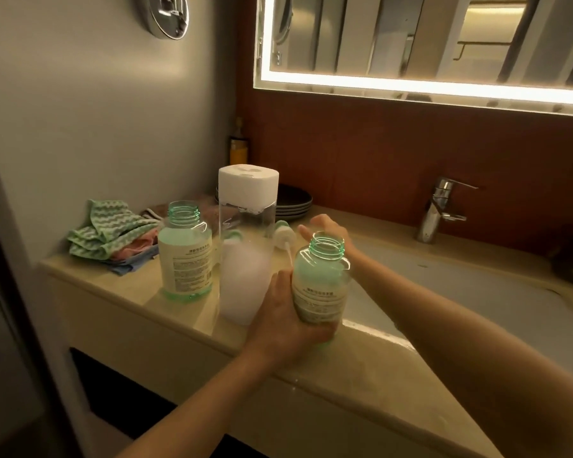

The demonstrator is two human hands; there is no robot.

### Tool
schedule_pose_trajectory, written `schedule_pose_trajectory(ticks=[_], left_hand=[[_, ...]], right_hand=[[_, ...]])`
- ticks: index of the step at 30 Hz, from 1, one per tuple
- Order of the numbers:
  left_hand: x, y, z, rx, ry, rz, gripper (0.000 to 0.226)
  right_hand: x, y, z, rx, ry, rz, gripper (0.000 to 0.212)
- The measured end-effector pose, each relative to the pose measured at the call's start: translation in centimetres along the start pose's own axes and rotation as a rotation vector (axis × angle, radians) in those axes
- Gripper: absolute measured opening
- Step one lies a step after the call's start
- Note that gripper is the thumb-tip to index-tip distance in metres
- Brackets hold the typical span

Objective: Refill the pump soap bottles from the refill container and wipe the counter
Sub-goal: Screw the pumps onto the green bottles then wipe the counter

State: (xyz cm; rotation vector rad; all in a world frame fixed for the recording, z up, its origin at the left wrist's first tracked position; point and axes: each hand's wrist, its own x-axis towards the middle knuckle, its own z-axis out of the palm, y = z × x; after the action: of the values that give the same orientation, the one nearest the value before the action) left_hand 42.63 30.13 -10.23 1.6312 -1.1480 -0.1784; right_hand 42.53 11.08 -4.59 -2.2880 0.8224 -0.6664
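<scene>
Two green-tinted soap bottles stand with their pumps off and necks open. One soap bottle (185, 251) stands on the counter (328, 388) at the left. My left hand (283, 320) grips the base of the other soap bottle (321, 279), holding it slightly tilted at the counter's front edge. Between them stands the tall clear refill container (247, 259) with a white cap, partly full of white soap. My right hand (328, 231) is behind the held bottle, fingers apart, close to a white pump head (283, 235) that lies on the counter.
A pile of folded cloths (113, 234) lies at the counter's left end. Dark stacked plates (295, 200) and an orange bottle (238, 148) sit at the back wall. The sink basin (477, 305) and chrome faucet (439, 209) are to the right.
</scene>
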Motion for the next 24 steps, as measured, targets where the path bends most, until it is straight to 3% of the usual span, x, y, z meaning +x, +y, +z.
schedule_pose_trajectory(ticks=[4, 10, 19, 24], left_hand=[[0.0, 0.3, 0.0, 0.003, -0.017, -0.038, 0.068], [0.0, 0.6, -0.2, -0.001, -0.039, -0.067, 0.068], [-0.2, 1.1, -0.2, 0.033, -0.030, -0.082, 0.068], [-0.3, 1.4, -0.2, 0.040, -0.020, -0.097, 0.067]], right_hand=[[3.7, -0.5, 2.3, -0.292, -0.077, -0.028, 0.050], [6.3, -0.2, 4.3, -0.371, -0.282, -0.146, 0.040], [6.5, 0.4, 4.8, -0.346, -0.221, -0.152, 0.021], [5.0, 0.1, 2.5, -0.214, -0.171, -0.093, 0.026]])
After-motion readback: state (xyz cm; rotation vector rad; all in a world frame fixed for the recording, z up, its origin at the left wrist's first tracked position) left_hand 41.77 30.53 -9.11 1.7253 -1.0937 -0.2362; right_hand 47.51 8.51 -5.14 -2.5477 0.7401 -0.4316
